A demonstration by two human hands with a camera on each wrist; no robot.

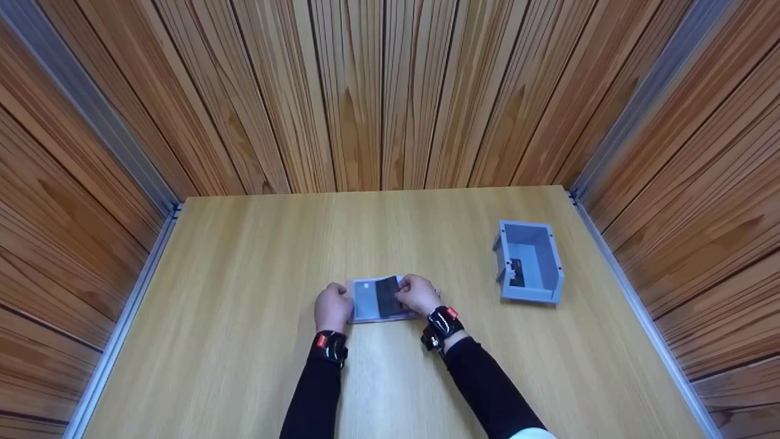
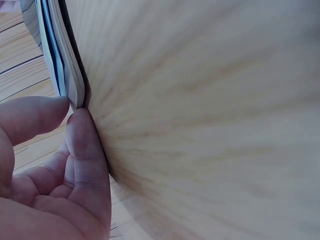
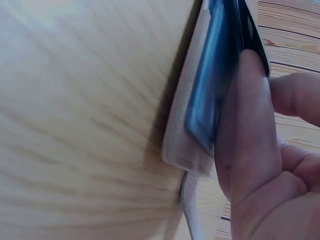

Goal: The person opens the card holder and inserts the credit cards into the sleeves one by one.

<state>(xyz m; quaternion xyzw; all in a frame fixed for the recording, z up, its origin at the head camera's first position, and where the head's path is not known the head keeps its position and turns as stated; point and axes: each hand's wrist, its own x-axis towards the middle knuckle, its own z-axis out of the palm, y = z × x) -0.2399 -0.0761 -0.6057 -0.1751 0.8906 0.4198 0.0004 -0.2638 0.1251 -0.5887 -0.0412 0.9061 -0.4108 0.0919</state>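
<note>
On the table lies a flat, pale-edged card holder (image 1: 365, 300) with blue-grey clear pages, opened out. My left hand (image 1: 333, 306) is at its left side; in the left wrist view the thumb and index finger pinch a corner of the stacked pages (image 2: 75, 85). From the right, my right hand (image 1: 420, 294) pinches a dark card (image 1: 387, 296), which stands tilted over the holder's right half. The right wrist view shows this card (image 3: 257, 45) between thumb and fingers, above the blue page (image 3: 205, 100). Whether its lower edge sits inside a pocket cannot be seen.
A grey-blue open-front bin (image 1: 531, 295) stands on the right of the table, with a small dark card-like piece (image 1: 517, 272) inside. Wooden plank walls (image 1: 378, 97) enclose the back and sides. A light strap (image 3: 190, 205) sticks out under the holder's edge.
</note>
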